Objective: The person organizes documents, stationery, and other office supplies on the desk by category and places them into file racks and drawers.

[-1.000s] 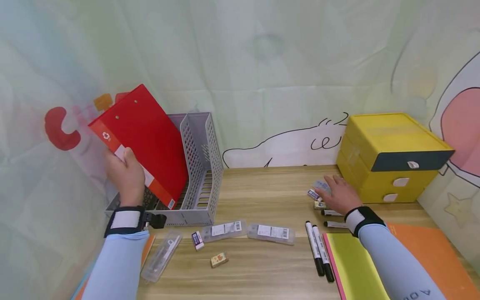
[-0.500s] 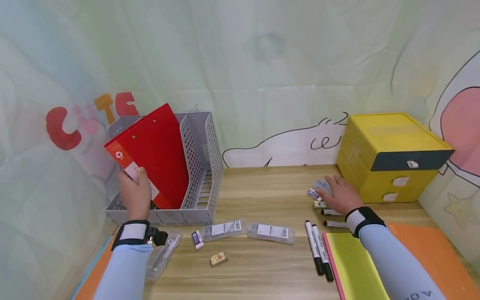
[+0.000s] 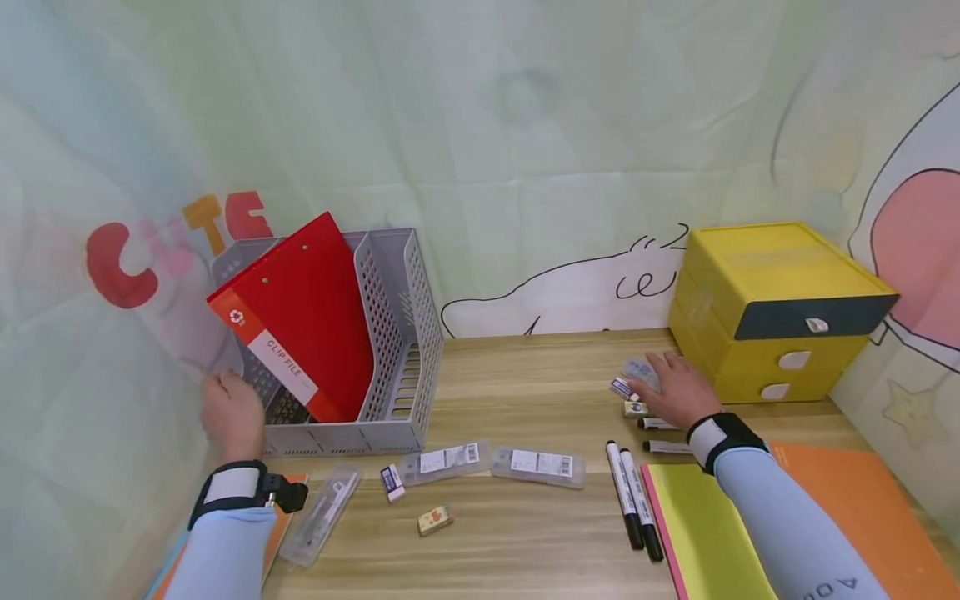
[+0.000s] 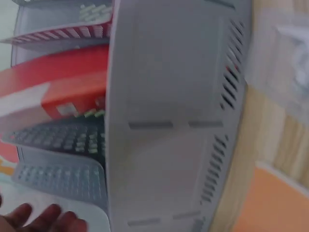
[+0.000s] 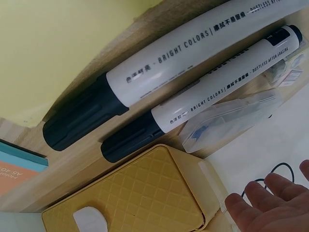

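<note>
A red clip file [image 3: 307, 317] stands leaning in the grey mesh file rack [image 3: 397, 333] at the back left. My left hand [image 3: 227, 404] is off it, by the rack's front left corner, fingers loose and holding nothing. The left wrist view shows the rack's wall [image 4: 159, 121], the red file [image 4: 63, 92] inside and my fingertips [image 4: 43, 217] below. My right hand [image 3: 670, 386] lies flat on the table over small erasers and a clear case [image 3: 637, 371], beside the yellow drawer box [image 3: 772, 308]. In the right wrist view its fingers [image 5: 275, 203] are straight, near two markers [image 5: 193, 72].
Clear plastic cases [image 3: 442, 460] [image 3: 540, 462] [image 3: 318, 512] and two erasers [image 3: 392, 482] [image 3: 436, 520] lie along the table's front. Two black-capped markers [image 3: 633, 500] lie left of a yellow-green folder [image 3: 705, 533] stacked on an orange one [image 3: 862, 508]. A printed cloth wall closes the back and sides.
My left hand lowered the red file into the rack, let go of it and drew back to the rack's front left corner. The right hand stayed put.
</note>
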Action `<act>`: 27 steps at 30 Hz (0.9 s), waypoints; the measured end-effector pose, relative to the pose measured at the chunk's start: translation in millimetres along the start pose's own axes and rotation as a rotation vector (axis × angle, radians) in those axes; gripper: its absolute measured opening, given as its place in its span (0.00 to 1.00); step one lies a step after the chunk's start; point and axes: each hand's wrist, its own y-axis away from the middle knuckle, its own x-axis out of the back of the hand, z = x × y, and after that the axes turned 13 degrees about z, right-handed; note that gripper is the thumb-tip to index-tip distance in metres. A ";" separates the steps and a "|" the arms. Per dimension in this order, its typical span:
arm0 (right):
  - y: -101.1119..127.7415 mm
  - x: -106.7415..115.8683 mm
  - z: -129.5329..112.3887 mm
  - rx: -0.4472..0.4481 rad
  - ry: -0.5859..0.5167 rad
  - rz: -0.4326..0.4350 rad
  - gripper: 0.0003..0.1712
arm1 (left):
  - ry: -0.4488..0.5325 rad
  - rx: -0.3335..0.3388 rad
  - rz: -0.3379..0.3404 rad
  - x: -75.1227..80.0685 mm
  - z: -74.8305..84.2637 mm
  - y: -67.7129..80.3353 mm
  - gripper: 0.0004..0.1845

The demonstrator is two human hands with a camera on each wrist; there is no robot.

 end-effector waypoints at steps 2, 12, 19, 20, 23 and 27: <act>0.0 -0.2 0.2 0.007 -0.001 0.006 0.43 | -0.132 -0.039 -0.062 5.5 -8.5 -4.6 0.30; -2.2 -1.6 -0.2 0.028 0.026 0.032 0.45 | -0.407 -0.149 -0.218 22.2 -38.4 -14.6 0.24; -1.0 -0.7 -2.1 0.026 0.050 0.010 0.54 | -0.458 -0.109 -0.197 25.1 -51.1 -19.4 0.24; -1.1 -0.7 -2.1 0.024 0.053 0.005 0.55 | -0.484 -0.116 -0.205 26.7 -52.9 -20.1 0.23; -1.0 -0.4 -2.4 0.026 0.064 -0.001 0.56 | -0.610 -0.161 -0.284 31.9 -59.1 -20.8 0.24; -1.4 -0.2 -3.2 0.027 0.084 -0.007 0.58 | -0.719 -0.159 -0.476 36.4 -62.9 -16.3 0.33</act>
